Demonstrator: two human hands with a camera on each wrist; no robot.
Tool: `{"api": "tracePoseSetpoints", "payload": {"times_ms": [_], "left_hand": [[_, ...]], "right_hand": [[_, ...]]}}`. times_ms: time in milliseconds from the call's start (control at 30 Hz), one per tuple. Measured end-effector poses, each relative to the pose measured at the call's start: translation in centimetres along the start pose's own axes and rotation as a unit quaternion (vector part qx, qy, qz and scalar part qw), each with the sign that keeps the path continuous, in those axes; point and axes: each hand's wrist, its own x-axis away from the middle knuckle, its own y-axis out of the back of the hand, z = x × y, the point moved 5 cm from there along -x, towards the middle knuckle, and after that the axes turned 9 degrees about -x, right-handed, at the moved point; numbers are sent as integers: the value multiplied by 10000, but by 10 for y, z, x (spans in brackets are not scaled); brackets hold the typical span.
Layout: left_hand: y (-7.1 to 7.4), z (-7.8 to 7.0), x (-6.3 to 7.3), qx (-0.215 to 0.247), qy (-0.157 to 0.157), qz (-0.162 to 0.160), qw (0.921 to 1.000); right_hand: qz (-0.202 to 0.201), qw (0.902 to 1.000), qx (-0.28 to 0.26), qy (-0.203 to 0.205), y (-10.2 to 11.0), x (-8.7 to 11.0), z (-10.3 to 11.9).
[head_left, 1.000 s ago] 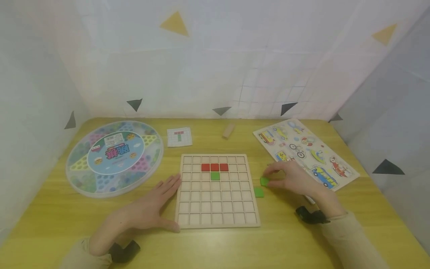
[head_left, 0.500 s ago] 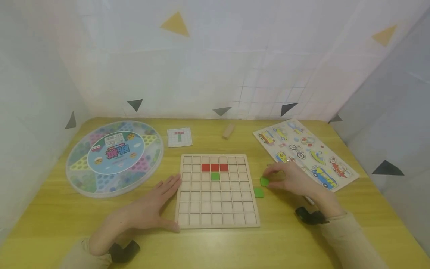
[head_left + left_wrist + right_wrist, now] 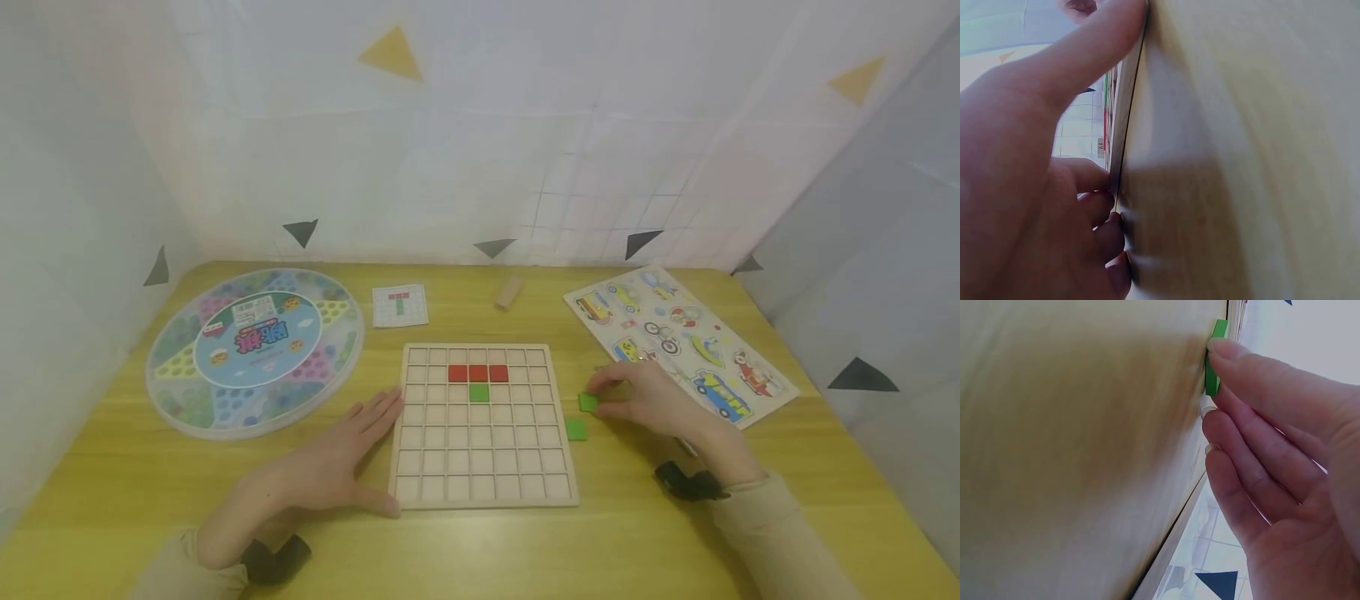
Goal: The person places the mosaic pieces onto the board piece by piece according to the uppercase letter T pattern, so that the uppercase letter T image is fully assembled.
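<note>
A square wooden grid board [image 3: 486, 505] lies in the middle of the table. Three red tiles [image 3: 477, 373] fill a row of cells, and one green tile [image 3: 479, 392] sits under the middle one. My left hand [image 3: 330, 467] rests along the board's left side, fingers fairly straight and thumb at the lower left corner. To the right of the board, my right hand [image 3: 656, 398] pinches a second green tile [image 3: 587, 402] between thumb and forefinger, close over the table; its thumb [image 3: 1230, 349] presses on it in the right wrist view. Another green tile [image 3: 576, 430] lies against the board's right edge.
A pattern card [image 3: 401, 306] with a red and green T lies behind the board. A wooden block [image 3: 509, 293] is at the back. Left stands a round Chinese checkers game [image 3: 255, 354]; right lies a picture puzzle board [image 3: 678, 333], partly behind my right hand.
</note>
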Motion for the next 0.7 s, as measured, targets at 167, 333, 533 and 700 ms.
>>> {"api": "tracePoseSetpoints", "payload": {"times_ms": [167, 333, 533, 700], "left_hand": [[1, 0, 0, 24, -17, -9, 10000], [0, 0, 0, 11, 4, 2, 10000], [0, 1, 0, -2, 20, -9, 10000], [0, 0, 0, -47, 17, -18, 10000]], "right_hand": [[-12, 10000, 49, 17, -1, 0, -1], [-48, 9999, 50, 97, -1, 0, 1], [-55, 9999, 8, 97, 0, 1, 3], [-37, 9998, -12, 211, 0, 2, 4]]}}
